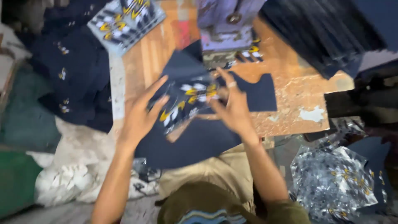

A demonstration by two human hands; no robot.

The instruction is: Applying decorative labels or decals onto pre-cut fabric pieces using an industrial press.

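My left hand (pixel 139 114) and my right hand (pixel 232 103) hold between them a clear film sheet (pixel 186 99) printed with yellow and white wing-shaped motifs. It lies tilted over a dark navy fabric piece (pixel 195 143) that hangs off the front edge of a worn wooden table (pixel 290 99). The fingers of both hands are spread along the sheet's edges; a ring shows on my right hand. Another navy fabric piece (pixel 259 93) lies flat just right of my right hand.
A purple press machine (pixel 226 25) stands at the back of the table. A stack of printed sheets (pixel 124 20) sits back left, and a navy garment pile (pixel 74 79) lies to the left. Crumpled used film (pixel 331 182) lies at the lower right, dark stacked fabric (pixel 319 33) at the back right.
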